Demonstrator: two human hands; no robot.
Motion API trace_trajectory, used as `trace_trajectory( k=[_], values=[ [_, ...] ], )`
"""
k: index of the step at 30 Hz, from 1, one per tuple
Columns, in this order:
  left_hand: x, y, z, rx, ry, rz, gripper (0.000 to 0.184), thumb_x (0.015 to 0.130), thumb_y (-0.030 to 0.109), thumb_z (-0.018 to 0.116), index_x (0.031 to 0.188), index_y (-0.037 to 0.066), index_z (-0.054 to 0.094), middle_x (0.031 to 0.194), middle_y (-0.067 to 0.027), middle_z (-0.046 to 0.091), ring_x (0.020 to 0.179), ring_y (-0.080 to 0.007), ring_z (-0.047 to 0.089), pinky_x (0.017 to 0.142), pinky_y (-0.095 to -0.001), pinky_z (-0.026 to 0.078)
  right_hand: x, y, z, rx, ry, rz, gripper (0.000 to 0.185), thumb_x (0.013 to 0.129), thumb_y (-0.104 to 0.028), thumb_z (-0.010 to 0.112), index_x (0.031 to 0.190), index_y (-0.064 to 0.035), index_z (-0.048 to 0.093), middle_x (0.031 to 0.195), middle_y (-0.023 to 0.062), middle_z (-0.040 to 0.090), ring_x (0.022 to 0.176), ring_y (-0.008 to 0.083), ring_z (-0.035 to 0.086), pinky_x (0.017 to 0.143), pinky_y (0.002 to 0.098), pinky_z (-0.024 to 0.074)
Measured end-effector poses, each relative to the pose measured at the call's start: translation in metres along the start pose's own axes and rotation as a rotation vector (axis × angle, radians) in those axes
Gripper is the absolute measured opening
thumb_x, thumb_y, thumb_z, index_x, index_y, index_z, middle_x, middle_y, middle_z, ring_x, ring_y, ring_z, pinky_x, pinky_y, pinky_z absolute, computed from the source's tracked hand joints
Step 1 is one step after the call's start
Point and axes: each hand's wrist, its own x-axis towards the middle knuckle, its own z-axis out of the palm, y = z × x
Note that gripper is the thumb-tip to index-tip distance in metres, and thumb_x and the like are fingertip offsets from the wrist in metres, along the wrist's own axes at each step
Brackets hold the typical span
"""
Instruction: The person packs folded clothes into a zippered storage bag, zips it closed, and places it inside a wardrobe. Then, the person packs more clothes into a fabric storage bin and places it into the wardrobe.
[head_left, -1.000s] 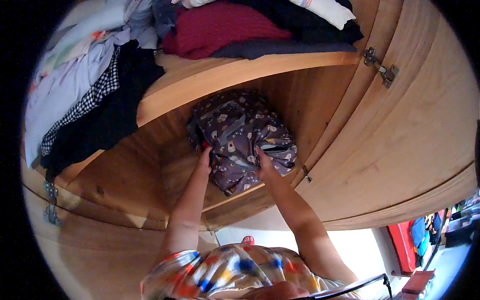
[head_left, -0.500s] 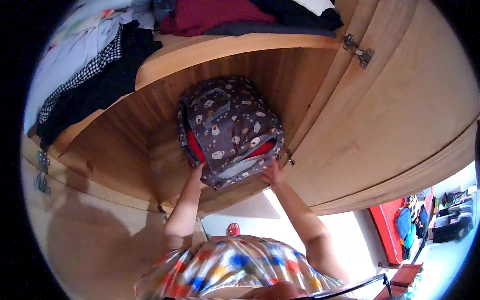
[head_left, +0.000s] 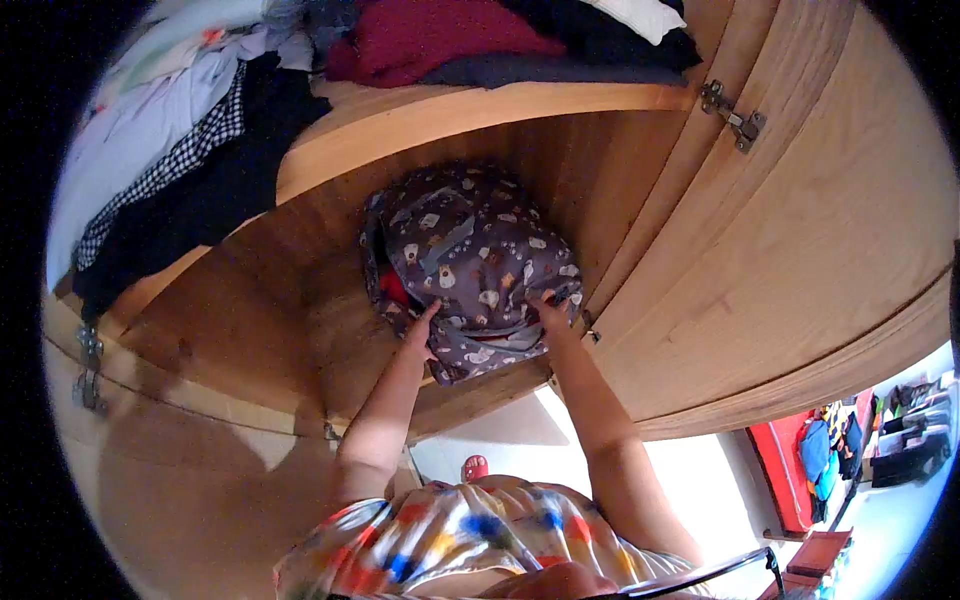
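A grey fabric storage bag (head_left: 480, 255) printed with bears and paws sits on the floor of a wooden cupboard. Its top flap lies over most of the front opening. Red cloth (head_left: 392, 287) shows through a gap on the left side. My left hand (head_left: 424, 332) grips the bag's front left edge, thumb and fingers around the fabric. On the other side my right hand (head_left: 548, 315) holds the flap's edge near the front right corner. Some of its fingertips are hidden against the fabric.
Above the bag, a wooden shelf (head_left: 400, 118) carries folded clothes, with a black garment (head_left: 215, 190) hanging over its edge. The right cupboard door (head_left: 790, 250) stands open, as does the left door (head_left: 190, 480). Clothes lie on a red surface (head_left: 777, 470) at the far right.
Both hands have moved up and inward on the bag. The flap has come down over the front opening, covering most of the red and pale contents. The view has shifted slightly.
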Motion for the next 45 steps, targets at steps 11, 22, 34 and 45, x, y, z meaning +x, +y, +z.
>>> trace_trajectory(
  k=[11,22,34,45],
  values=[
    [0.017,-0.013,0.030,-0.270,-0.128,0.414,0.100,0.073,0.026,0.077,0.146,0.025,0.010,0.136,-0.0155,0.042,0.117,-0.0352,0.049,0.089,-0.0505,0.047,0.047,-0.013,-0.002,-0.131,-0.178,-0.600,0.111,0.065,-0.033,0.081,0.145,-0.0013,0.011,0.141,0.0241,0.034,0.131,0.0339,0.032,0.109,0.0375,0.0278],
    [-0.084,0.023,0.085,0.123,0.176,0.587,0.062,0.087,0.019,0.061,0.142,0.015,0.031,0.149,-0.0086,0.022,0.138,-0.0246,0.022,0.108,-0.0380,0.025,-0.010,-0.028,-0.038,-0.023,-0.404,-0.286,0.092,0.084,-0.030,0.066,0.149,-0.0259,0.002,0.138,0.0088,0.042,0.117,0.0229,0.048,0.086,0.0374,0.0449],
    [-0.076,0.008,0.236,0.582,-0.869,0.422,0.018,0.093,0.019,0.054,0.109,0.011,0.057,0.106,0.0007,0.061,0.099,-0.0106,0.057,0.081,-0.0264,0.042,-0.145,-0.087,-0.154,0.371,-0.378,-0.104,0.034,0.094,-0.022,0.049,0.125,-0.0065,0.049,0.103,0.0059,0.064,0.090,0.0158,0.061,0.084,0.0309,0.0493],
    [-0.101,-0.079,0.338,1.092,-1.344,0.143,0.029,0.093,0.024,0.055,0.117,0.008,0.054,0.111,-0.0035,0.060,0.098,-0.0133,0.058,0.084,-0.0279,0.044,-0.191,-0.015,-0.238,0.775,0.155,-0.133,0.023,0.095,-0.024,0.048,0.108,-0.0073,0.056,0.089,0.0034,0.063,0.076,0.0113,0.059,0.069,0.0255,0.0488]
  ],
)
